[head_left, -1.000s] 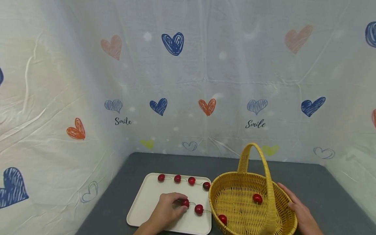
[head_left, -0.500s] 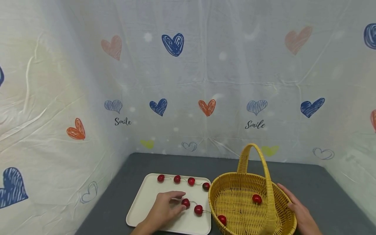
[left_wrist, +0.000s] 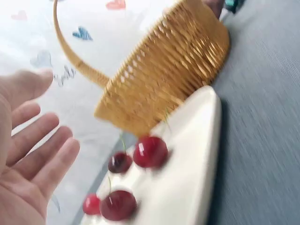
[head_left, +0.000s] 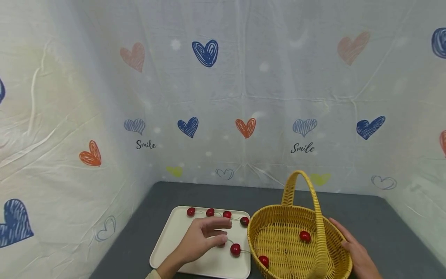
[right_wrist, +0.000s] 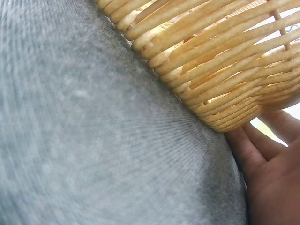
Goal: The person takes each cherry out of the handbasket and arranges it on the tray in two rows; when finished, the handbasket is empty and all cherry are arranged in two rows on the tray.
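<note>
My left hand (head_left: 200,238) hovers over the cream tray (head_left: 163,248) with fingers spread from the thumb and nothing between them. Just beneath its thumb, a red cherry (head_left: 221,245) is mostly hidden in the head view. Another cherry (head_left: 235,250) lies to its right, stem toward the basket. Along the tray's far side runs a row of several cherries (head_left: 210,212). At the tray's right stands a yellow wicker basket (head_left: 285,248) with a tall handle and two cherries (head_left: 304,236) inside. My right hand (head_left: 359,252) rests against its right outer wall, fingers (right_wrist: 248,145) extended low along the weave.
A dark grey tabletop (head_left: 369,217) carries the tray and basket. Behind and at both sides hangs a white cloth (head_left: 223,89) printed with hearts. The basket's arched handle (head_left: 317,205) rises well above its rim.
My left hand's fingertips were at the front cherry, then parted and drew back to the left. Now the hand is higher and further right, over that cherry. My right hand and the basket stay put.
</note>
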`<state>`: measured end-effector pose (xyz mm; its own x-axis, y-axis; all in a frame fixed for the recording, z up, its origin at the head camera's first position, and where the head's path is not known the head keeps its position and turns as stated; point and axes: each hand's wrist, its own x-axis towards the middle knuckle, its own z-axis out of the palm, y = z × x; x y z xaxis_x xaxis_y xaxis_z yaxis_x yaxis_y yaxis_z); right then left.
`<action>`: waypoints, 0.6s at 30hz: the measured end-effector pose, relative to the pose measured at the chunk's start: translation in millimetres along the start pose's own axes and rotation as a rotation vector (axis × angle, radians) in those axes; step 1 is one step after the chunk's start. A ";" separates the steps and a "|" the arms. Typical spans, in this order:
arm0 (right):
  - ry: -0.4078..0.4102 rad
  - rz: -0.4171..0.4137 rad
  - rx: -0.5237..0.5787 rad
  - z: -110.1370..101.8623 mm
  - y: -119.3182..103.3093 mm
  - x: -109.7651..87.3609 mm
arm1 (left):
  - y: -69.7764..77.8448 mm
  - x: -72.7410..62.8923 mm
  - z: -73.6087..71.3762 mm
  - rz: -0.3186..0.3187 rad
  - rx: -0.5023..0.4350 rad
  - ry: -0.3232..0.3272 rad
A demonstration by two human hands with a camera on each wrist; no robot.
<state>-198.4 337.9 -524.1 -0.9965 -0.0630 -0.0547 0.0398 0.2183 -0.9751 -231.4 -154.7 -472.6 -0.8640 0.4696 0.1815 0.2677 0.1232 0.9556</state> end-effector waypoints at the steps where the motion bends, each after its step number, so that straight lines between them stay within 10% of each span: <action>1: -0.007 -0.006 -0.004 -0.2 -0.6 -0.1 | 3.3 3.1 2.4 0.013 -0.013 -0.028; 9: 0.002 0.022 -0.001 2.0 -5.6 0.6 | 26.7 29.1 22.5 0.081 -0.028 -0.275; 18: 0.011 -0.031 -0.025 0.5 -0.5 -2.0 | 49.5 58.1 51.2 0.151 0.254 -0.590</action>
<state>-196.4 337.4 -523.6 -0.9980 -0.0597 -0.0220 0.0070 0.2411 -0.9705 -246.6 -76.5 -426.6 -0.4494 0.8896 0.0821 0.5226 0.1872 0.8318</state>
